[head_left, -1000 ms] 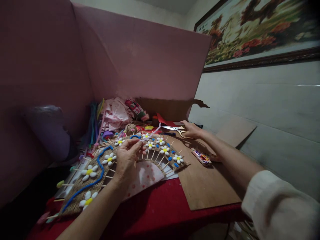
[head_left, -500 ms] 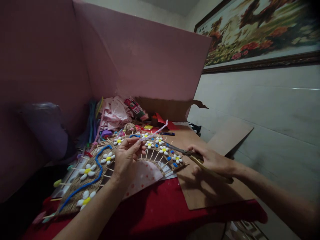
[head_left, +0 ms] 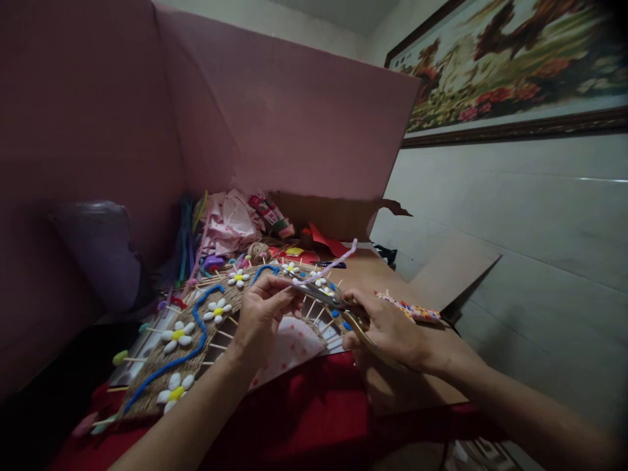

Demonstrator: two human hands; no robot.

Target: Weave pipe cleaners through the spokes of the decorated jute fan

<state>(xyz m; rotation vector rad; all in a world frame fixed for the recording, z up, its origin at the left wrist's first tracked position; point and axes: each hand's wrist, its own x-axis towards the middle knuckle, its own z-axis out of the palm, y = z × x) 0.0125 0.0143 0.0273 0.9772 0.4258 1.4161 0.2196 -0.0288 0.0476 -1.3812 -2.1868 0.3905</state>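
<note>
My left hand (head_left: 262, 317) pinches one end of a pale lilac pipe cleaner (head_left: 341, 260), whose free end sticks up to the right. In my right hand (head_left: 392, 330) is a pair of scissors (head_left: 321, 296), with its blades at the pipe cleaner close to my left fingertips. Whether the blades are apart or closed I cannot tell. Beneath both hands lies a fan-shaped piece wound with twine (head_left: 152, 398) on thin sticks. It carries white flowers with yellow centres (head_left: 177, 335), a wavy blue strip (head_left: 202, 327) and blue dots, some hidden by the hands.
Brown cardboard (head_left: 417, 389) lies on the red cloth (head_left: 314, 418) at right. Behind the fan are a twine ball (head_left: 258, 251), pink crumpled fabric (head_left: 230, 226), red paper (head_left: 328, 241) and a pen (head_left: 333, 265). A colourful patterned strip (head_left: 409, 309) rests beyond my right hand. Pink panels stand behind.
My right hand has moved left with the scissors, bringing the blades to the lilac pipe cleaner. The patterned strip has come into sight. The view has shifted slightly.
</note>
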